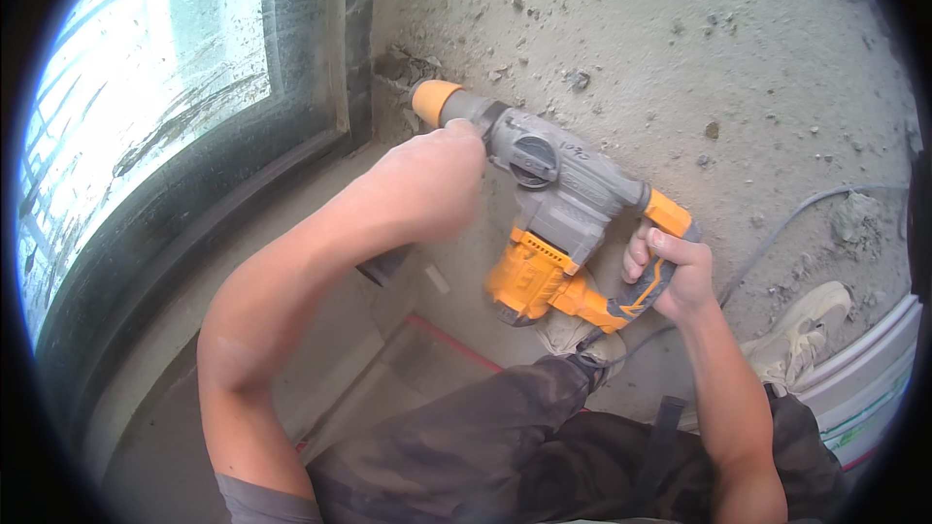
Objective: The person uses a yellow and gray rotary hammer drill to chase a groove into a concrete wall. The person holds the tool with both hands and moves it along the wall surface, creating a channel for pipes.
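A grey and orange rotary hammer (568, 196) lies slantwise across the middle of the view, its orange-collared nose pointing to the upper left. My left hand (437, 180) is closed in a fist at the tool's neck, just behind the collar; its fingertips are mostly hidden. A dark rod-like end (384, 265) shows below that wrist. My right hand (677, 272) wraps around the rear handle. The bit (392, 84) meets a rough, chipped patch (408, 68) beside the window frame, where its tip is hard to make out.
A bright, dirty window (165, 68) with a dark frame (316, 131) stands at the left. Rubble bits (579, 80) dot the grey concrete surface (670, 87). A grey cord (767, 243) curves at the right. White buckets (874, 378) stand beside my shoe (808, 332).
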A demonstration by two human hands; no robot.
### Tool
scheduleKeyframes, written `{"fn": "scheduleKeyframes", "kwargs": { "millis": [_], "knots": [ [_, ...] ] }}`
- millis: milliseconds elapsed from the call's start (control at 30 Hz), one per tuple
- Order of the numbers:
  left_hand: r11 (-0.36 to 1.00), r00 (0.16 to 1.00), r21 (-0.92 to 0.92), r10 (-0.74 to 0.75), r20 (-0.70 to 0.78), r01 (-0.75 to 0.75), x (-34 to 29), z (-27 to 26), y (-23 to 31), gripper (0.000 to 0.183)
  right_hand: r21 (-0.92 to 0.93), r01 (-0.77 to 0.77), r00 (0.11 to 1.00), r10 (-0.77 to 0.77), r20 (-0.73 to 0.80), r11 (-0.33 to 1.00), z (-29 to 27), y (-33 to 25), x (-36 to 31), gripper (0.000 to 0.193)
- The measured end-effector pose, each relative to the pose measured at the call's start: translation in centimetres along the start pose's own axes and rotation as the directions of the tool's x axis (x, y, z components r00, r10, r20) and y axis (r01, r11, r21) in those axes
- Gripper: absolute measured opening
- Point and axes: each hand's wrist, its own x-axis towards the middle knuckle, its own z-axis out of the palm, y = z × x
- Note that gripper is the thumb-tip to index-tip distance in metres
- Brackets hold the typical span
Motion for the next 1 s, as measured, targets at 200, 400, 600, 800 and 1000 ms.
{"fn": "scheduleKeyframes", "kwargs": {
  "millis": [200,400,600,800,1000],
  "knots": [
    [0.998,0.999,-0.048,-0.045,-0.023,0.044,-1.1,-0.4,-1.2,0.024,-0.019,0.028,0.999,-0.029,-0.028,0.999,2.4,0.1,0.1,0.019],
    [0.998,0.999,-0.062,-0.019,-0.037,0.017,-1.3,0.3,-2.0,0.026,-0.08,0.046,0.997,-0.051,-0.053,0.996,2.9,0.5,-0.2,0.02],
    [0.999,0.995,-0.046,-0.012,-0.103,0.007,-1.3,1.4,-4.4,0.028,-0.112,0.121,0.992,-0.125,-0.021,0.986,5.8,1.2,-0.6,0.026],
    [1.0,0.989,-0.021,0.011,-0.149,-0.014,-0.5,2.0,-4.3,0.026,-0.099,0.101,0.994,-0.105,-0.033,0.99,4.2,1.5,0.6,0.025],
    [0.999,0.993,-0.039,-0.008,-0.114,0.004,-0.5,1.4,-4.1,0.021,-0.16,0.088,0.985,-0.11,-0.134,0.983,5.3,1.8,0.0,0.023]
  ]
}}
